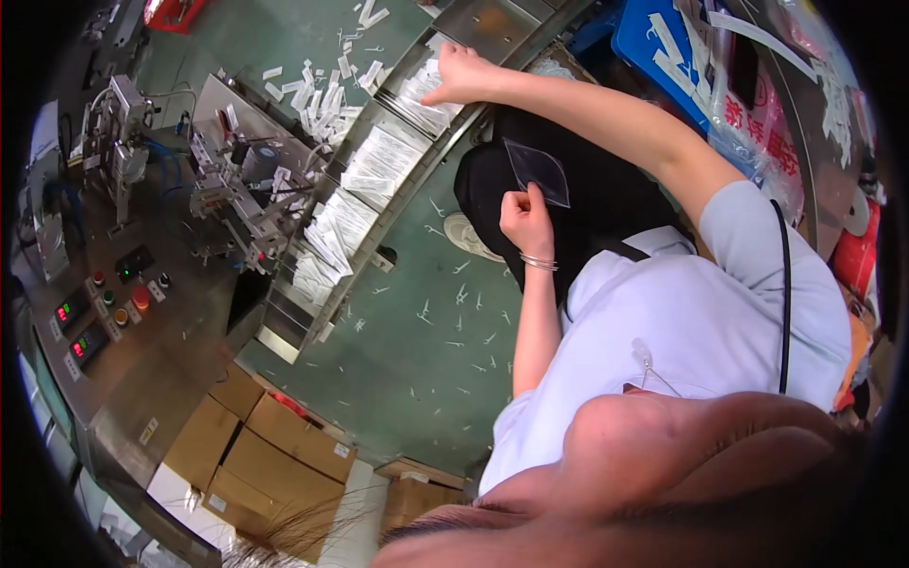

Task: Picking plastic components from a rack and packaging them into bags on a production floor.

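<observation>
My left hand (526,223), a bangle on its wrist, is closed in front of my lap. Between its thumb and fingers it pinches the edge of a small clear plastic bag (538,170), which looks flat. Stretched out to the far end of a metal trough, my right hand (461,76) has its fingers curled and its thumb down around a heap of narrow white packets (423,102). Exactly how many it grips is hidden. More white packets (382,161) lie in rows along the metal trough (281,342).
A steel machine with buttons (140,297) and lit displays stands at the left. Loose packets (317,99) and small white picks (461,295) litter the green floor. A blue crate (636,43) is at the upper right, cardboard boxes (275,478) at the lower left.
</observation>
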Demonstrator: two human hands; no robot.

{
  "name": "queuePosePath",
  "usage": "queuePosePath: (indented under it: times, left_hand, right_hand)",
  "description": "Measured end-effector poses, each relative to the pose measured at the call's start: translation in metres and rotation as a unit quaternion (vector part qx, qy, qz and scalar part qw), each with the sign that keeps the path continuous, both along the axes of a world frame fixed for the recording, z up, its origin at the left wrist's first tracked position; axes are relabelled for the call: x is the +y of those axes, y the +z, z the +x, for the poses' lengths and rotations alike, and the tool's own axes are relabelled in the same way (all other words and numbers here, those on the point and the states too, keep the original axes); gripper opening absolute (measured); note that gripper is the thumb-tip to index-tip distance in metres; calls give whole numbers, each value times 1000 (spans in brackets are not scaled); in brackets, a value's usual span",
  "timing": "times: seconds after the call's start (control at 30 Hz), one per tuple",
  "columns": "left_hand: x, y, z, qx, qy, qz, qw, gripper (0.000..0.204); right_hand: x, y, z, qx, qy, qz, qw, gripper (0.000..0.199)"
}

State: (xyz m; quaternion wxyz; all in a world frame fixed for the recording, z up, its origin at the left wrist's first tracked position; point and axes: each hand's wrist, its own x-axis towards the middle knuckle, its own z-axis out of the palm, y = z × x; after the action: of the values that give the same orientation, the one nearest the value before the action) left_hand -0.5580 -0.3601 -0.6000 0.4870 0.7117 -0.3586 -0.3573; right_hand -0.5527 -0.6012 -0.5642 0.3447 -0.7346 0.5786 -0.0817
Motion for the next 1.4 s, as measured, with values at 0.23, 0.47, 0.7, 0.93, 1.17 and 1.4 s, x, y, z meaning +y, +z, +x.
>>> queuePosePath:
  times: [0.23, 0.47, 0.7, 0.93, 1.17, 1.4]
  left_hand:
    - [-5, -3, 3, 24, -31, -30, 999, 32]
    - [3, 15, 14, 138, -34, 21, 990, 33]
    - [-31, 39, 46, 236, -110, 161, 952, 34]
    - [-100, 59, 102, 86, 26, 15, 996, 37]
    - [-215, 59, 102, 108, 31, 39, 993, 60]
    - [-224, 97, -24, 215, -146, -52, 964, 70]
  right_hand:
    - [-17, -27, 28, 160, -215, 117, 956, 100]
    - [0, -17, 59, 36, -172, 116, 977, 69]
    - [-31, -40, 9, -132, -99, 110, 980, 39]
    - [-29, -29, -13, -261, -89, 47, 960, 46]
    - [-23, -2, -41, -512, -159, 138, 833, 45]
    - [3, 32, -124, -584, -166, 22, 795, 63]
